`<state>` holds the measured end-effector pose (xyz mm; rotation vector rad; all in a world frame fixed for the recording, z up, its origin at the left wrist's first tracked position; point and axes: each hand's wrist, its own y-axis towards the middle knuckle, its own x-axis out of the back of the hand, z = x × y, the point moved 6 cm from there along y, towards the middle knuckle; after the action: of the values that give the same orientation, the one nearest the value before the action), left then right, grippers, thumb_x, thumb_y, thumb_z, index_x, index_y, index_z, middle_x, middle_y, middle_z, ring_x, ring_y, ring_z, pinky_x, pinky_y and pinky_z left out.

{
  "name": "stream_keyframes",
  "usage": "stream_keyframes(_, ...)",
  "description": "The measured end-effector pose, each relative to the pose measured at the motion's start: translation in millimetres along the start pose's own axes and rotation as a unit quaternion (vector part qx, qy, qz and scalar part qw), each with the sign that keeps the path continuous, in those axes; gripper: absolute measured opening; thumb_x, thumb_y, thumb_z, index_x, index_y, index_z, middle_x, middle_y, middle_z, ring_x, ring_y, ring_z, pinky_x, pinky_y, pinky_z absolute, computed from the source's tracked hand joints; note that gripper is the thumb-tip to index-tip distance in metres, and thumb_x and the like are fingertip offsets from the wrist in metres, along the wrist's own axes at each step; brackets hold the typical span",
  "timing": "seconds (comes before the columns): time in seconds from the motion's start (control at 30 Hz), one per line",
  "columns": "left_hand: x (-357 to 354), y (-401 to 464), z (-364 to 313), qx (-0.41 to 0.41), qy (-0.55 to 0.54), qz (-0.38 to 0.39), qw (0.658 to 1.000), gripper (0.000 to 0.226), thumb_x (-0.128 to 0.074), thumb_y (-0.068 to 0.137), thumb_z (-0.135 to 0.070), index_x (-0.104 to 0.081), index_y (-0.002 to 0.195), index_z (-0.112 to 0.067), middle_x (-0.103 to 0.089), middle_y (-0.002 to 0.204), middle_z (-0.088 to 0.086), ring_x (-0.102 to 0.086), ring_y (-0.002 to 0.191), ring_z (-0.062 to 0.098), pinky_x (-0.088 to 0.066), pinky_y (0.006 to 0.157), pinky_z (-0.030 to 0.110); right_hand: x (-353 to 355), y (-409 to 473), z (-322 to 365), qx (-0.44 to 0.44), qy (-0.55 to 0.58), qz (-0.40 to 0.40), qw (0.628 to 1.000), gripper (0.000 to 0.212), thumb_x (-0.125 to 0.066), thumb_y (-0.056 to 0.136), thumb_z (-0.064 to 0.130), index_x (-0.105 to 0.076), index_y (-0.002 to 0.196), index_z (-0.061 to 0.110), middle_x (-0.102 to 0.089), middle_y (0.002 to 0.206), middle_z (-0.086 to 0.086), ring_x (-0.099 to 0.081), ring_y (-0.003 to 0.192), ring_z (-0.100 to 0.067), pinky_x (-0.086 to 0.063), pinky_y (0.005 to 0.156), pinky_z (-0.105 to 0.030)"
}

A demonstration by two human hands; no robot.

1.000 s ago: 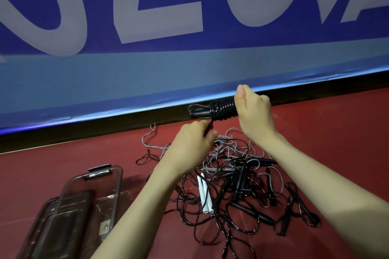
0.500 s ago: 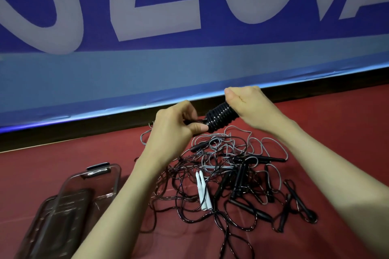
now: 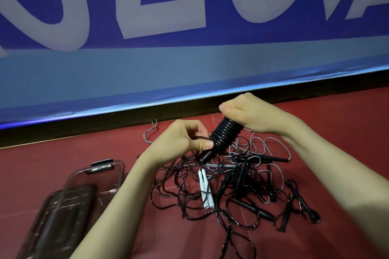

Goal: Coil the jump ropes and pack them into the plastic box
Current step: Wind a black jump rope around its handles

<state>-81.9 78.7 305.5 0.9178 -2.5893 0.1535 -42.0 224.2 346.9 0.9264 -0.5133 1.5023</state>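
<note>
Blue banner (image 3: 189,73): backdrop. Red floor (image 3: 52,166). Plastic box (image 3: 69,200): lower left, lid leaning. Jump ropes (image 3: 237,185): tangled pile, centre. Coiled rope (image 3: 226,134): above pile, right hand (image 3: 248,111) clenched around top, left hand (image 3: 183,139) pinching its cord.

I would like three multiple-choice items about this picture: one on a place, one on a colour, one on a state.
1. Where does the plastic box lie?
A. left of the rope pile
B. right of the pile
C. on top of the pile

2. What colour are the two handles lying side by side in the pile?
A. red
B. white
C. green

3. What state is the rope between the hands in?
A. lying flat
B. knotted in a bow
C. wound into a tight coil

Key: 1 A, the box is on the floor at lower left; 2 B, both are white; 3 C, the right hand and left hand hold a stack of black turns.
</note>
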Motion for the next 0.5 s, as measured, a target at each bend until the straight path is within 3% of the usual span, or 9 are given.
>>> stream_keyframes(0.1,-8.0,-3.7,0.8,-0.014,-0.053,0.058,0.997,0.030,-0.082,0.066,-0.044,-0.061,0.065,-0.023,-0.052,0.067,0.004,-0.045,0.062,0.014,-0.036,0.061,0.018,-3.5,-1.4,-2.2,-0.009,0.084,0.013,0.996,0.047,-0.045,0.101,0.017,-0.039,0.058,0.000,-0.033,0.051,0.009,-0.029,0.050,-0.010,-0.026,0.051,-0.027)
stream_keyframes(0.17,-12.5,-4.3,2.6,-0.023,-0.095,0.075,0.992,0.038,-0.079,0.061,-0.059,-0.062,0.062,-0.025,-0.058,0.066,-0.002,-0.049,0.061,0.011,-0.038,0.062,0.015,-5.4,-2.0,-3.4,-0.020,0.139,0.016,0.990,0.048,-0.045,0.100,0.021,-0.042,0.062,-0.008,-0.034,0.052,0.006,-0.030,0.049,-0.011,-0.027,0.049,-0.025)
stream_keyframes(0.3,-18.3,-2.2,9.5,-0.014,-0.187,0.082,0.979,0.041,-0.077,0.062,-0.062,-0.062,0.058,-0.025,-0.059,0.061,-0.010,-0.052,0.053,0.004,-0.041,0.054,0.015,-8.1,-3.3,-9.5,-0.046,0.211,-0.008,0.976,0.048,-0.043,0.101,0.018,-0.049,0.067,-0.014,-0.039,0.046,0.008,-0.032,0.041,-0.005,-0.028,0.044,-0.014)
stream_keyframes(0.4,-20.5,-0.5,11.1,-0.007,-0.225,0.055,0.973,0.044,-0.063,0.074,-0.063,-0.065,0.061,-0.022,-0.060,0.060,-0.009,-0.053,0.050,0.003,-0.043,0.054,0.012,-6.8,-3.7,-16.3,-0.075,0.279,-0.053,0.956,0.043,-0.041,0.101,0.018,-0.055,0.064,0.001,-0.044,0.044,0.004,-0.035,0.038,-0.010,-0.027,0.039,-0.018)
stream_keyframes(0.5,-24.2,6.4,7.0,0.013,-0.292,-0.025,0.956,0.045,-0.041,0.083,-0.053,-0.053,0.064,-0.013,-0.044,0.048,-0.009,-0.036,0.039,0.002,-0.036,0.045,0.011,-4.8,-1.0,-25.6,-0.104,0.381,-0.114,0.912,0.038,-0.047,0.095,0.020,-0.055,0.059,0.011,-0.042,0.045,-0.005,-0.034,0.039,-0.016,-0.023,0.039,-0.017)
